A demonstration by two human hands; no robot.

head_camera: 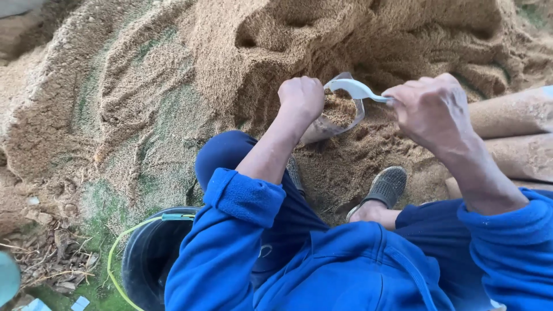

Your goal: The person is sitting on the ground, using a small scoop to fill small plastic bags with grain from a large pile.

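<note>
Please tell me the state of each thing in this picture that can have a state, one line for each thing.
Clear bag: held open, partly filled with sawdust.
White scoop: over the bag mouth, gripped by its handle.
Left hand: closed on the bag rim.
Right hand: closed on the scoop handle.
Black bucket: upright, open.

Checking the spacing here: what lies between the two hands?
Head view: between left hand and right hand lies the clear bag's sawdust-filled mouth, its white rim stretched across.
</note>
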